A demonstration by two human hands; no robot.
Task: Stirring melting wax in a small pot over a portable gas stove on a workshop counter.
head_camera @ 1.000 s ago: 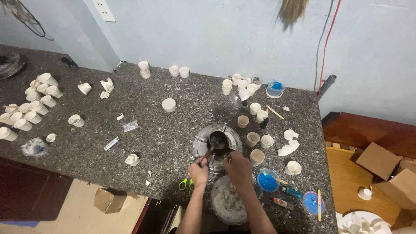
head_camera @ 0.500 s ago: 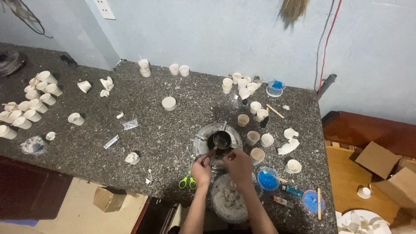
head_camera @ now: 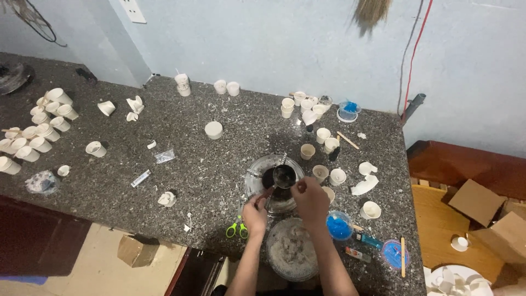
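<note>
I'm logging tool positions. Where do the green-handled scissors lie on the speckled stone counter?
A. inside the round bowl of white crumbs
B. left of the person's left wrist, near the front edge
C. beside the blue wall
B: the green-handled scissors lie flat on the speckled stone counter, just left of the left hand, near the front edge.

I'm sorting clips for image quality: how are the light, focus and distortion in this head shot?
Head view: dim, even indoor light with soft shadows; wide-angle bending bows the counter edge; the left hand, right hand and small dark pot are slightly soft; a mild sheen on the pot's rim, no harsh glare.
</note>
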